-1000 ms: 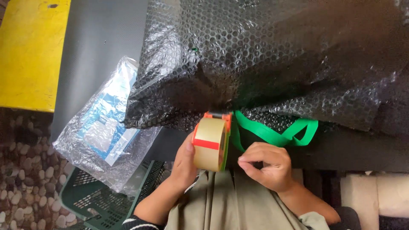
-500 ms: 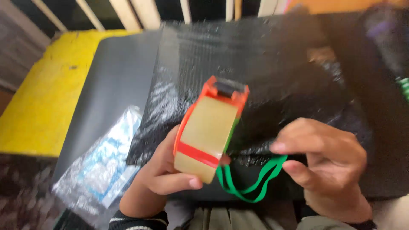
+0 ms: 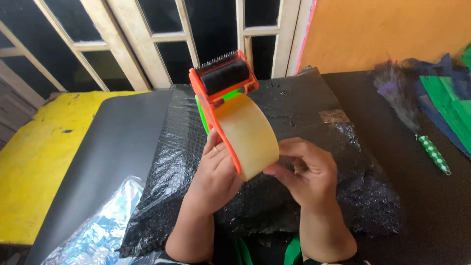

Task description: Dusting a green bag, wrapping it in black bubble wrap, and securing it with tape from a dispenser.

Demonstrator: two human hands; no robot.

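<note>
The tape dispenser (image 3: 230,105), an orange frame with a black roller and a toothed cutting edge at its top and a fat roll of tan packing tape (image 3: 248,135) seated in it, is held up in the air between the two hands, well above the black bubble-wrapped parcel (image 3: 314,118) lying on the bench (image 3: 431,196). Its long axis runs from the roll, low and close to the person, up and away to the roller and teeth, tilted slightly leftward. The left hand (image 3: 216,174) is closed around the frame from the left and below, carrying it; the right hand (image 3: 304,169) is curled with its fingertips (image 3: 272,169) pinching at the roll's lower right edge, so both are in contact and the right is nearer the tape surface itself. Whether a loose tape end is caught there I cannot tell. The parcel lies straight ahead of and beneath the dispenser. The bench is dark and matte; a yellow board (image 3: 44,152) lies at the left, a clear plastic packet (image 3: 98,230) at the lower left, a feather duster (image 3: 407,110) and green cloth (image 3: 451,103) at the right. Beyond stand a pale window frame (image 3: 147,34) and an orange wall (image 3: 382,32).
</note>
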